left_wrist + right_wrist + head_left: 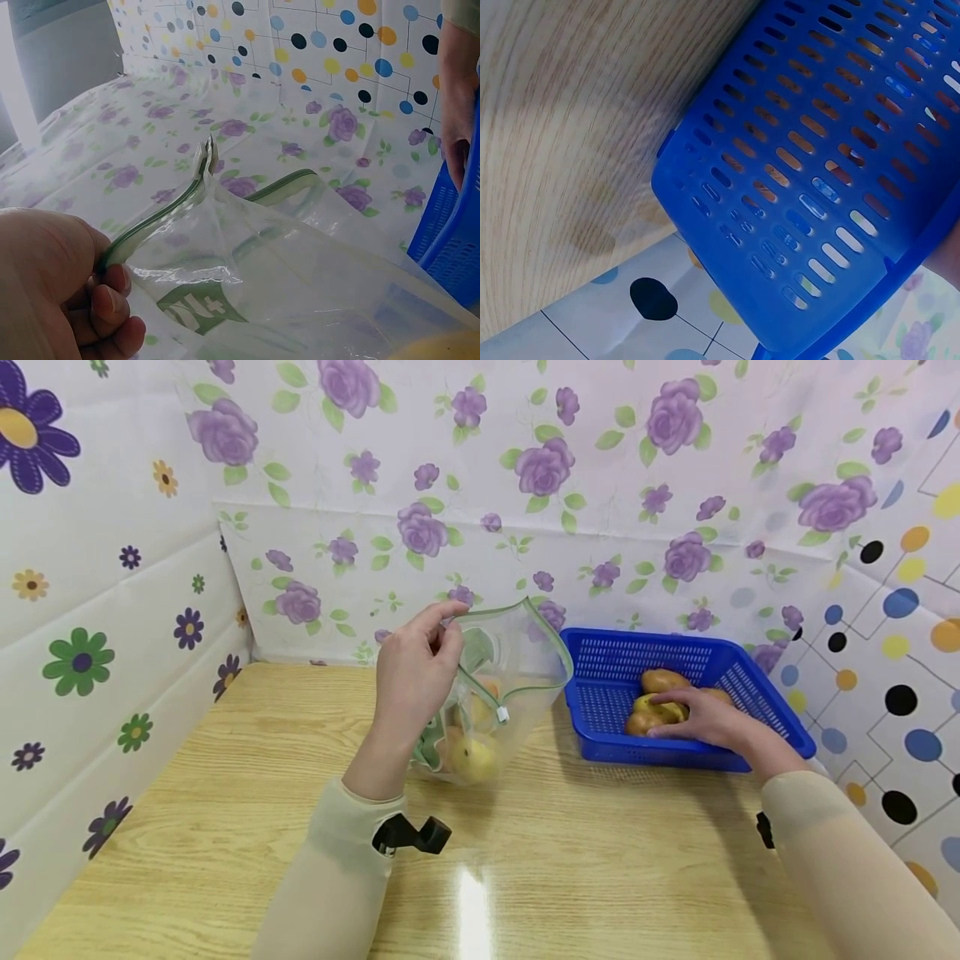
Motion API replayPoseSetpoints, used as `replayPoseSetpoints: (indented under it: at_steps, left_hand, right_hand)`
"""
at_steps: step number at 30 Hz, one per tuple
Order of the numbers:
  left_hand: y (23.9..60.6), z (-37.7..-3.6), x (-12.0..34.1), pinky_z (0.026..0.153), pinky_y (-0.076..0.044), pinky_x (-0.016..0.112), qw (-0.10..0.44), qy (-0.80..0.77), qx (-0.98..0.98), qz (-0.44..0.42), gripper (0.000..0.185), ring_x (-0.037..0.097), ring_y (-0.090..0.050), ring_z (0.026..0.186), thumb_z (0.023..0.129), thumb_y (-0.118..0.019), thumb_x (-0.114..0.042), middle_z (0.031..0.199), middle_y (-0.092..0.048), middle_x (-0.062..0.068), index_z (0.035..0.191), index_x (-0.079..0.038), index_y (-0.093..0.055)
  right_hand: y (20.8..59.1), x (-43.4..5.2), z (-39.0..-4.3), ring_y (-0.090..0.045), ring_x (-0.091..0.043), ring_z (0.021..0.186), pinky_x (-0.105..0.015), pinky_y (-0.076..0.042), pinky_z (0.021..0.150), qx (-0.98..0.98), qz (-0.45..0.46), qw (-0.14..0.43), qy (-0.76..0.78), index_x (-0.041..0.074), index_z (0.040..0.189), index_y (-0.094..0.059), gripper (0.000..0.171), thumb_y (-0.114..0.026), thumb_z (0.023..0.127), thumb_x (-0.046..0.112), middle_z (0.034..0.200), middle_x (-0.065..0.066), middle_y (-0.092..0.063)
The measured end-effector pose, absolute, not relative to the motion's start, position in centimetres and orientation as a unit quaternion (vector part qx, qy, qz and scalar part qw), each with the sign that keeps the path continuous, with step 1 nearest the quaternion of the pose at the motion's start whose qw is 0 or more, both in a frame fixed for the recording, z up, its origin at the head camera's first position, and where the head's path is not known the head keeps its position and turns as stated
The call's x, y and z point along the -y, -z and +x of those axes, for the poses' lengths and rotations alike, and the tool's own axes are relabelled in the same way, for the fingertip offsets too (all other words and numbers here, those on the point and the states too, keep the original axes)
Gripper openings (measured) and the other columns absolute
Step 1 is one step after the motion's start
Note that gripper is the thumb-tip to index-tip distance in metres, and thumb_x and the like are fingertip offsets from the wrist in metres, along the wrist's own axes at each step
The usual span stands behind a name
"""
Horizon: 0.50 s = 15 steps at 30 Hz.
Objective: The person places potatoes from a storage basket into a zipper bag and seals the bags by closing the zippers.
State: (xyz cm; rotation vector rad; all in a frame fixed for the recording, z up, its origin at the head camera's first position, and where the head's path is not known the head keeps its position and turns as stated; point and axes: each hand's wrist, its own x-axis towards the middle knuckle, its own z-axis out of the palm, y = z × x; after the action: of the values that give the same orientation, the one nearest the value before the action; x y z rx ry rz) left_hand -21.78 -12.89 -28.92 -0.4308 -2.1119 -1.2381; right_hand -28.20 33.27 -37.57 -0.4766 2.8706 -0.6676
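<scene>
My left hand (420, 664) pinches the green-edged rim of a clear zip bag (525, 652) between thumb and fingers. The bag's mouth gapes, and a white slider (502, 714) sits on its zip strip. Inside, low down, lie a yellow round fruit (474, 760) and other orange-toned pieces, blurred by the plastic. Over at the right, my right hand (705, 717) reaches into a blue basket (611, 748), thumb and fingers curled round a yellow fruit (678, 712). Brown potato-like pieces (663, 681) lie against it. The basket's wall hides this grip in the right wrist view.
Both things stand on a wood-grain table (300, 718), the bag left of the basket and close to it. Behind them rises a wall covering with purple flowers (423, 531). Dotted sheeting (900, 652) closes off the right side, flowered sheeting the left.
</scene>
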Motion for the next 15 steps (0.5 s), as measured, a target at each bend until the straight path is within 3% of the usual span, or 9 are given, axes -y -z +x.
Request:
replayPoseSetpoints:
  at_steps: [15]
  left_hand:
    - [28.79,-21.52,13.03,0.049,-0.022,0.027,0.325,0.464,0.807,-0.165,0.034,0.015,-0.034,0.050,0.106,-0.056,-0.007,0.059,-0.043,-0.001,0.130,-0.007,-0.080]
  right_hand:
    - [37.55,-33.35,-28.22,-0.025,-0.066,0.153,-0.078,-0.029,0.119,-0.958,-0.143,0.093,0.232,0.000,0.133,-0.075,0.060,-0.087,0.096,0.045,0.167,-0.036,-0.037]
